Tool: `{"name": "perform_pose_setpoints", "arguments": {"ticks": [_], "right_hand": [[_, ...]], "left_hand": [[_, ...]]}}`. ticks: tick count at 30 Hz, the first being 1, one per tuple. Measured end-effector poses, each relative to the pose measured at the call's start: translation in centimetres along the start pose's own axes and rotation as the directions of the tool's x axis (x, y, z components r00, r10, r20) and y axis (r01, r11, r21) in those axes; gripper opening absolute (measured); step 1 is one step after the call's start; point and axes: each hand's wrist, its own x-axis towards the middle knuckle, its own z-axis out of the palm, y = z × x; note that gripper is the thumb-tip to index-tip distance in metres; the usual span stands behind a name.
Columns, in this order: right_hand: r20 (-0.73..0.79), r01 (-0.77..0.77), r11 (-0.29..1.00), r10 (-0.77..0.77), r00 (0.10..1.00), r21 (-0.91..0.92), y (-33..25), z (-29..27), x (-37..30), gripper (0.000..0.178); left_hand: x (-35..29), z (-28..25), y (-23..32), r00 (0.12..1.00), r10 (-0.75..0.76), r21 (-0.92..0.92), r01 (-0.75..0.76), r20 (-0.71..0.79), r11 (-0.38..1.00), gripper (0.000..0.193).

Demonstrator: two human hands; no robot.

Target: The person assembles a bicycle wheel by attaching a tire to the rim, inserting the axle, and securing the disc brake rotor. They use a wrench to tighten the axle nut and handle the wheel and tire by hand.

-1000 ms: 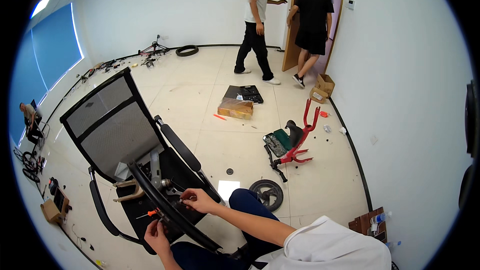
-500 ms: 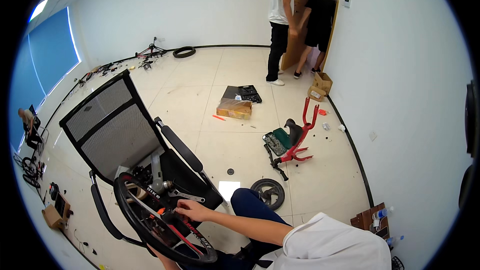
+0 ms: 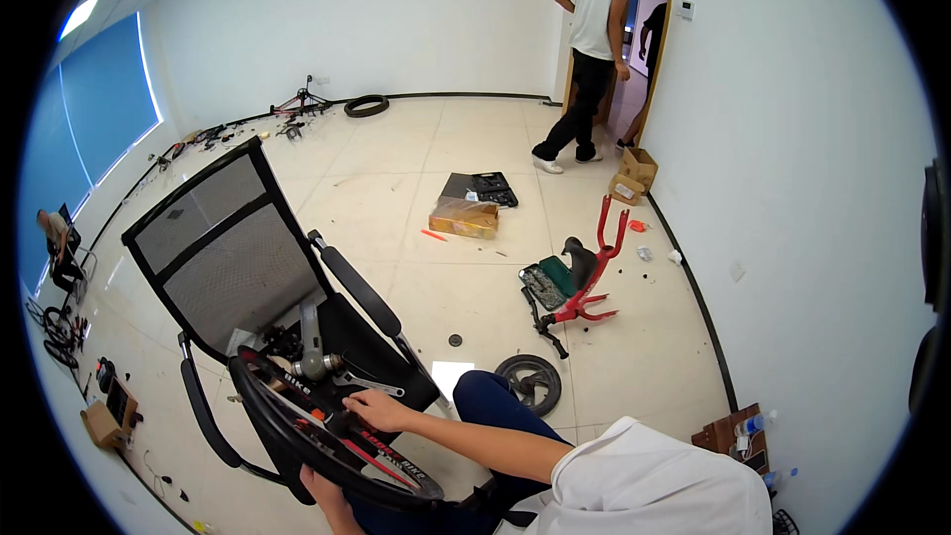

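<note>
A bicycle wheel [image 3: 421, 487] with a black tyre and lettered black-and-red spokes leans tilted over my lap, against the office chair. My left hand [image 3: 325, 495] grips the tyre's lower left side; some of its fingers are hidden behind it. At the hub, my right hand [image 3: 374, 410] is closed, thumb and fingers pinched together; whatever lies between them is too small to tell. Just beyond it, a silver wrench [image 3: 371, 383] lies on the black chair seat [image 3: 347, 327], beside a grey metal tool [image 3: 315, 362] and several dark small parts.
A mesh-backed chair [image 3: 223, 263] stands before me. Right of it lie a small wheel [image 3: 530, 383], a red bike frame [image 3: 586, 305] and a green case [image 3: 557, 275]. Farther off are a cardboard box [image 3: 464, 223] and a black tool case [image 3: 495, 188]. A person [image 3: 599, 30] walks by the doorway.
The wheel has tipped lower, and my left hand shows more at its lower left side. My right hand stays by the hub. One person moved to the doorway; another went through it.
</note>
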Motion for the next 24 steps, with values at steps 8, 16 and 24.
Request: {"name": "perform_pose_setpoints", "arguments": {"ticks": [8,16,24], "right_hand": [[0.001,-0.084,0.989,0.085,0.996,-0.12,-0.6,-2.7,-1.6,0.054],[0.121,0.464,0.652,-0.5,0.858,-0.599,7.9,-3.0,0.1,0.03],[0.017,-0.2,0.946,0.203,0.979,0.253,2.1,-4.5,-1.8,0.031]], "left_hand": [[-0.2,1.8,-0.1,0.993,-0.096,0.15,0.106,-0.072,0.983,0.028],[-2.4,2.0,-0.4,0.992,0.12,0.432,-0.088,-0.046,0.897,0.023],[-2.0,3.8,0.9,0.972,0.231,0.572,-0.215,0.046,0.792,0.028]]}}
